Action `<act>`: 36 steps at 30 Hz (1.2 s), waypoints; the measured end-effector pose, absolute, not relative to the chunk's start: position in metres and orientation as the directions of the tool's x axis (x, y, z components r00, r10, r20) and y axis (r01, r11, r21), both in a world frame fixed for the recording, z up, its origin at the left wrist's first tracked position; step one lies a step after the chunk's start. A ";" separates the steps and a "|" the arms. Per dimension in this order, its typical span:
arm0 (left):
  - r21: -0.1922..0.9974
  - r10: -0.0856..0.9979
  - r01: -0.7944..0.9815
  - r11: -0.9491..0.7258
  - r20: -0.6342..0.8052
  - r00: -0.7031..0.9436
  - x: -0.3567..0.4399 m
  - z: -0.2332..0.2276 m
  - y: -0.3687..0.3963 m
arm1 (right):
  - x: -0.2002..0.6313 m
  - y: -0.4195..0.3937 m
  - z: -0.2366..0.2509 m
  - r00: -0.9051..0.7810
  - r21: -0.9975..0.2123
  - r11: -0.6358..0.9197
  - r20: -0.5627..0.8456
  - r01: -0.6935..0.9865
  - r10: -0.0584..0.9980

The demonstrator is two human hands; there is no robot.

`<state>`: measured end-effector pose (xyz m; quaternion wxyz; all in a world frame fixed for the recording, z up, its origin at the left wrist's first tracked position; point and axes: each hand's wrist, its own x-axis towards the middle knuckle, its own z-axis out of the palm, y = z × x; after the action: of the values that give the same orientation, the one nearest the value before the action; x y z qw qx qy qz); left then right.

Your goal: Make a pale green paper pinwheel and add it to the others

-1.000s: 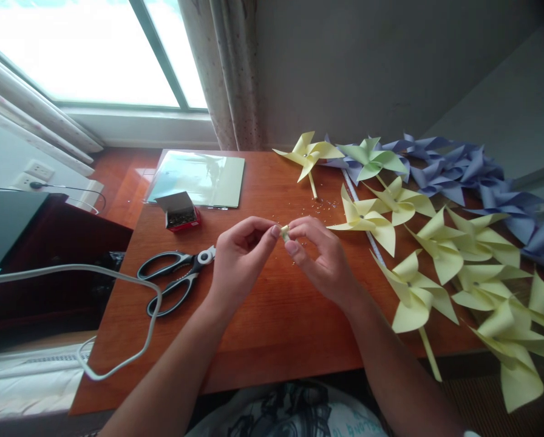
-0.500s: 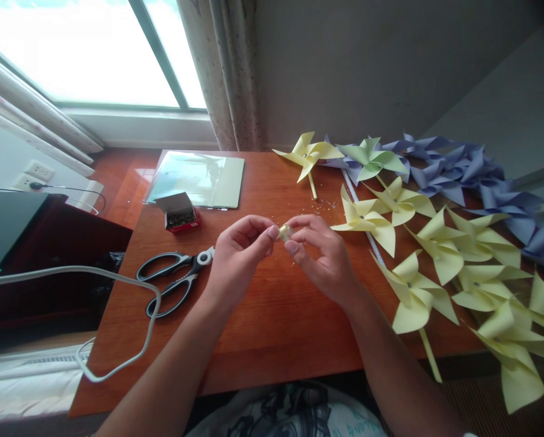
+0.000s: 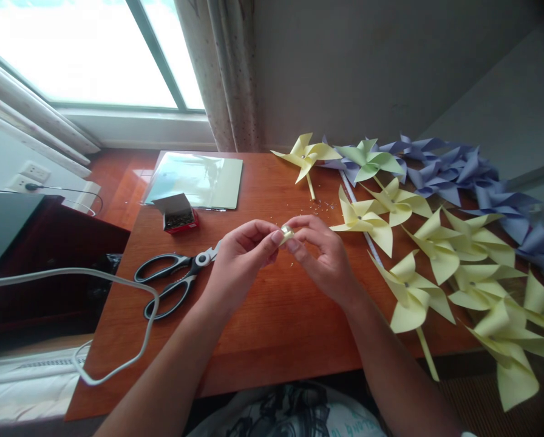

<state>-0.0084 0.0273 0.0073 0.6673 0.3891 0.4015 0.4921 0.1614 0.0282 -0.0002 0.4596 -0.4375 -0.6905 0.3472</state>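
Pinched between both hands over the middle of the desk is a small shiny yellowish roll (image 3: 287,232), which looks like clear tape, though its kind is hard to make out. My left hand (image 3: 252,246) grips its left side between thumb and forefinger. On the other side, my right hand (image 3: 318,249) holds it with thumb and fingertips. The fingers cover part of it. Scissors (image 3: 176,282) with dark handles lie left of my left hand, the blades partly hidden behind it. Beyond them stands an open red box (image 3: 180,220) of small dark metal pieces.
Yellow paper pinwheels (image 3: 408,290) cover the desk's right side, with a green pinwheel (image 3: 370,160) and purple pinwheels (image 3: 463,170) behind. Packaged paper sheets (image 3: 194,181) lie at the back left. A white cable (image 3: 150,328) loops over the left edge. Tiny bits (image 3: 320,205) are scattered on the desk.
The small roll has turned between the fingers and shows more of its shiny round side. Both hands stay in nearly the same place; the view has shifted slightly.
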 end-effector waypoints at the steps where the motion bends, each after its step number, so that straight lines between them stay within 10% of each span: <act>1: 0.920 0.971 -0.336 0.203 -0.146 0.187 -0.008 0.007 0.027 | 0.161 0.028 0.000 -0.191 -0.883 0.374 0.330 0.282 0.924; 36: 0.925 0.961 -0.325 0.196 -0.116 0.250 -0.001 0.014 0.025 | 0.164 0.030 -0.003 -0.122 -0.904 0.368 0.349 0.217 0.929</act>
<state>-0.0008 0.0248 0.0138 0.6723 0.4159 0.3824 0.4784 0.1641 0.0304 -0.0032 0.5000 -0.4349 -0.6588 0.3561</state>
